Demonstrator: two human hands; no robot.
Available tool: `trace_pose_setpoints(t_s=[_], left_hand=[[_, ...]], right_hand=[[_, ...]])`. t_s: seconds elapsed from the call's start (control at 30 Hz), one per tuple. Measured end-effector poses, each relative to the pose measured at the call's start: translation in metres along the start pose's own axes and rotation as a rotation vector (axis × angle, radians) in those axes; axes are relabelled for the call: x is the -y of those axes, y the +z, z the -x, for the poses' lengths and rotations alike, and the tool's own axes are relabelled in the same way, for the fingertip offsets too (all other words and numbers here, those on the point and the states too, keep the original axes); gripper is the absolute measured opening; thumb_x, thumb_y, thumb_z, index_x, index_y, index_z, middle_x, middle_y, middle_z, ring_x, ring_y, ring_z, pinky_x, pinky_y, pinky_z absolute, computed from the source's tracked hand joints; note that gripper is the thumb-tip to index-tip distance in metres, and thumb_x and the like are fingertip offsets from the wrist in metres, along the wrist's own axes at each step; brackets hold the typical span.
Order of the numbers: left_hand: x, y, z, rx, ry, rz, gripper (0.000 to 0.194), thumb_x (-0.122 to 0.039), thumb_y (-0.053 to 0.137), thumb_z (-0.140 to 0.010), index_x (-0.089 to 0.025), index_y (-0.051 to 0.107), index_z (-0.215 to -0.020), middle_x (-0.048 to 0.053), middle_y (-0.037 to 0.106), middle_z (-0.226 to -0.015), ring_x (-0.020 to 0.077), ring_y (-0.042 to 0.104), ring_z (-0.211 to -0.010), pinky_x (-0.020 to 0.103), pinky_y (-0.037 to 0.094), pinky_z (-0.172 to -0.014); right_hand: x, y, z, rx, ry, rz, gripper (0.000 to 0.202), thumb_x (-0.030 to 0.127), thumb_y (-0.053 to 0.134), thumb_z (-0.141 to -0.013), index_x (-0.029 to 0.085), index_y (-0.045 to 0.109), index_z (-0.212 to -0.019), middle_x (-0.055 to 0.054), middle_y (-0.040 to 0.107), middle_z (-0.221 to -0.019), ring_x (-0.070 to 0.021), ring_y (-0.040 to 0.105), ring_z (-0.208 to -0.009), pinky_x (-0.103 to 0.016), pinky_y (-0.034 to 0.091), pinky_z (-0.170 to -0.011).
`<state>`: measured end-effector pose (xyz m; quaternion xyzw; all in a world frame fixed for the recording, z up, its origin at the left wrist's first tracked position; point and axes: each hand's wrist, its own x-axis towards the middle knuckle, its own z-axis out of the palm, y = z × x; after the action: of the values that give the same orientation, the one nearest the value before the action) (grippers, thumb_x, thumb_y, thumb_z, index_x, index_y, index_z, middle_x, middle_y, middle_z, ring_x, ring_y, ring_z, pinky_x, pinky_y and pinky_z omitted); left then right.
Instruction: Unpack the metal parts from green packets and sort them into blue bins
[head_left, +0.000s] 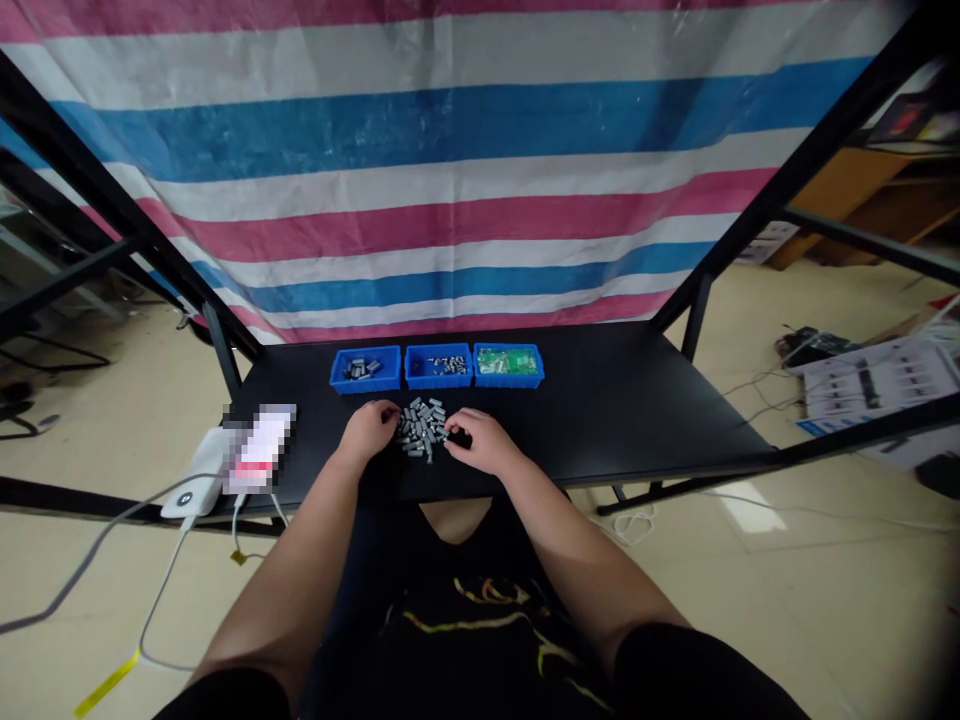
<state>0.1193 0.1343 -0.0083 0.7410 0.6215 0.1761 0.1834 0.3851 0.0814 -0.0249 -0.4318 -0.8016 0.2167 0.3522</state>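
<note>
A pile of small grey cylindrical metal parts (422,428) lies on the black table between my hands. At its left edge is my left hand (367,430), fingers curled inward with the tips close to the parts. My right hand (484,441) is at the pile's right edge, thumb and forefinger bent together in a pinch. Whatever either hand holds is too small to make out. Behind the pile stand three blue bins in a row: the left bin (366,386) has grey and dark cylinders, the middle bin (439,382) small shiny metal pieces, the right bin (508,381) green boards with clear plastic.
On the table's left side lie a white power bank (201,470) and a blurred-out phone (262,445), with cables hanging over the edge. A striped sheet (450,180) hangs behind the black table (622,410), between dark frame posts. Boxes and cables lie on the floor to the right.
</note>
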Motion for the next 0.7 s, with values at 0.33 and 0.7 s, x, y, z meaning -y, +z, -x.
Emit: trace_pose_setpoints(t_s=[0.33, 0.7], left_hand=[[0.012, -0.007, -0.005, 0.107, 0.144, 0.021, 0.034, -0.028, 0.052, -0.087, -0.026, 0.078, -0.110, 0.006, 0.076, -0.103, 0.0209, 0.070, -0.089, 0.032, 0.054, -0.087], [-0.015, -0.017, -0.004, -0.002, 0.022, -0.141, 0.023, -0.030, 0.056, -0.087, -0.022, 0.077, -0.094, 0.009, 0.078, -0.091, 0.0248, 0.071, -0.083, 0.031, 0.051, -0.077]], right_hand=[[-0.006, 0.007, -0.004, -0.017, 0.020, 0.093, 0.017, 0.012, 0.065, -0.085, 0.024, 0.070, -0.096, -0.003, 0.064, -0.096, -0.0195, 0.060, -0.091, -0.031, 0.047, -0.085], [-0.008, 0.008, -0.005, -0.105, 0.106, 0.106, 0.016, 0.009, 0.064, -0.078, 0.023, 0.061, -0.085, -0.002, 0.062, -0.085, -0.0212, 0.057, -0.085, -0.031, 0.046, -0.077]])
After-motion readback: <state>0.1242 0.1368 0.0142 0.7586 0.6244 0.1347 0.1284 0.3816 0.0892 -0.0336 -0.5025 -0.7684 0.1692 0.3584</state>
